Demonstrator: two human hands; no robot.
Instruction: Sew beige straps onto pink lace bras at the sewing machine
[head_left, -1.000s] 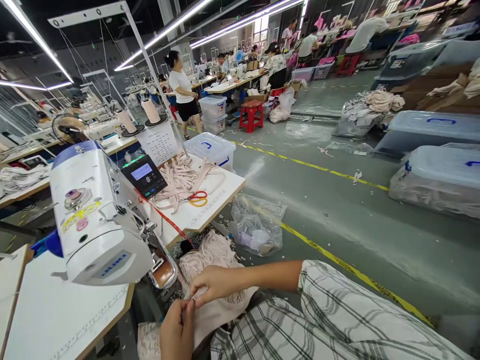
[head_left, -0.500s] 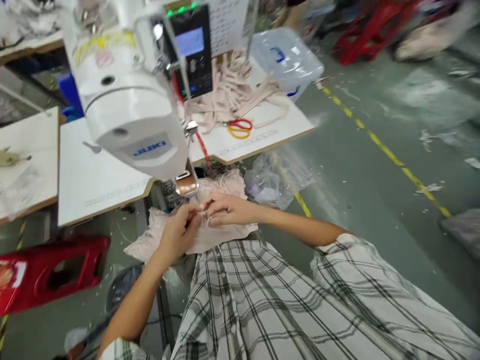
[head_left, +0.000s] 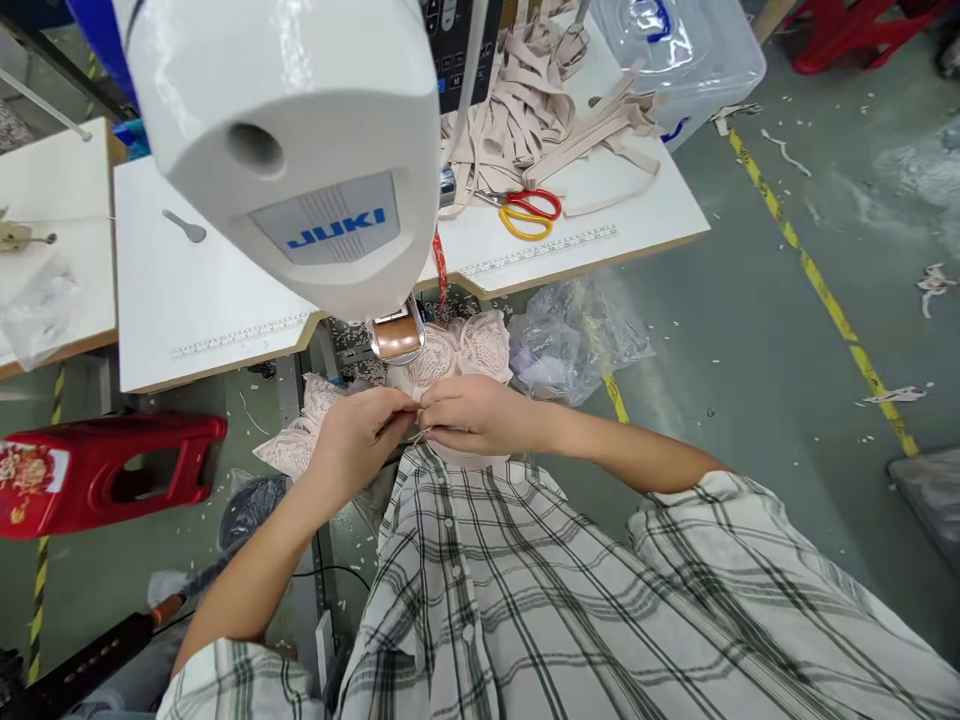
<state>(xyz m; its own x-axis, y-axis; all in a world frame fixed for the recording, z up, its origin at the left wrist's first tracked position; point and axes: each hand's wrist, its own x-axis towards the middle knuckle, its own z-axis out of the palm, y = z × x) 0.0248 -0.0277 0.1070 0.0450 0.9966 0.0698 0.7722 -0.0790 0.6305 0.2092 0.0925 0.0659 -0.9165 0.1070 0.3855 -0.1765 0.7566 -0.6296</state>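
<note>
A pale pink lace bra (head_left: 484, 345) hangs in front of the sewing machine, just beyond my hands, and another lace part (head_left: 289, 445) spreads out to the left. My left hand (head_left: 356, 432) is closed in a pinch at the near edge of the bra. Against its fingertips, my right hand (head_left: 484, 415) pinches too, with its fingers curled over the fabric. A thin strand shows under the fingertips; exactly what lies between them is hidden. The white JUKI sewing machine head (head_left: 300, 150) stands over the work, its copper-coloured plate (head_left: 397, 335) just beyond my hands.
Red-and-yellow-handled scissors (head_left: 529, 214) lie on the white table (head_left: 660, 225) beside a heap of pink straps (head_left: 525, 105). Behind it stands a clear plastic box (head_left: 697, 60). A red stool (head_left: 161, 460) is at the left, and a plastic bag (head_left: 581, 340) hangs below the table edge.
My view has moved closer to the machine, which looms larger. My hands have drawn together until the fingertips meet, and the pale band that lay spread beneath them shows less.
</note>
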